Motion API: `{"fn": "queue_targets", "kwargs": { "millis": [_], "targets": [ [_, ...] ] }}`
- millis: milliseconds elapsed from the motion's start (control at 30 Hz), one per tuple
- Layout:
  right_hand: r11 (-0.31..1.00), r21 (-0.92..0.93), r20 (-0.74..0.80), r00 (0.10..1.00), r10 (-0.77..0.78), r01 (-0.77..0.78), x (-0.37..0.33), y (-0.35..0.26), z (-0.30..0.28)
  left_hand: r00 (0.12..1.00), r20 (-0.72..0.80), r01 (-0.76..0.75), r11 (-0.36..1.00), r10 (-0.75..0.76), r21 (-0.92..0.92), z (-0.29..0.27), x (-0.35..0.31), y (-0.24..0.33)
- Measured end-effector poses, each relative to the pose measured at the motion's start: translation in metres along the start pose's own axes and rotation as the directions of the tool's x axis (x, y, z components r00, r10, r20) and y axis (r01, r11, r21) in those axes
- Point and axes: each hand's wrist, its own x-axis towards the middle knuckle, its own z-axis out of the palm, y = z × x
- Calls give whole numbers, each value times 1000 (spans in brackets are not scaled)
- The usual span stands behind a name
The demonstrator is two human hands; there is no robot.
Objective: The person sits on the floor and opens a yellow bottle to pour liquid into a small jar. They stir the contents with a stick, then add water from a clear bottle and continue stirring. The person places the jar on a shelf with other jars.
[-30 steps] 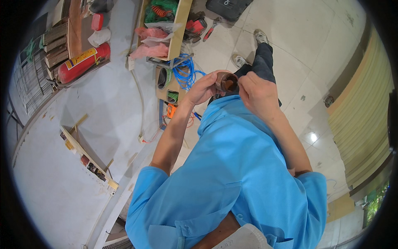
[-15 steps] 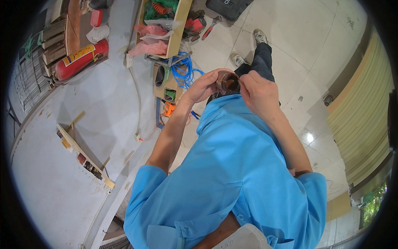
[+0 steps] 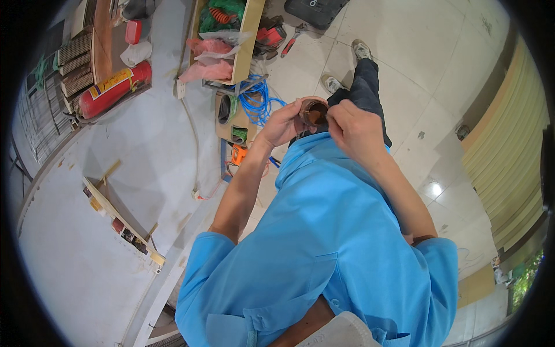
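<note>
My left hand (image 3: 285,122) is wrapped round a small brown jar (image 3: 307,107) and holds it in front of my waist. The mouth of the jar faces up toward me, tilted, with brown stuff visible inside. Close against the right side of the rim is my right hand (image 3: 354,124), its fingers curled and pinched together. What those fingers hold, if anything, is hidden or too small to make out.
At left stand a red fire extinguisher (image 3: 115,91) and a wall-mounted wooden shelf (image 3: 122,221). A yellow-edged rack (image 3: 247,40) holds bags, above a coil of blue hose (image 3: 257,103). Pliers-like red-handled tool (image 3: 293,40) and black case (image 3: 317,10) lie on the floor. Pale boards (image 3: 511,156) lean at right.
The jar and both hands have shifted slightly left. The jar's mouth has turned a little more toward me, and my right hand stays pinched beside its rim.
</note>
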Motion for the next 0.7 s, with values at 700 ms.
{"fn": "queue_targets", "kwargs": {
  "millis": [700],
  "targets": [
    [992,81,-87,991,99,-92,-24,-5,3,1000,-14,-28,1000,28,8,8,-8,-12]
  ]
}}
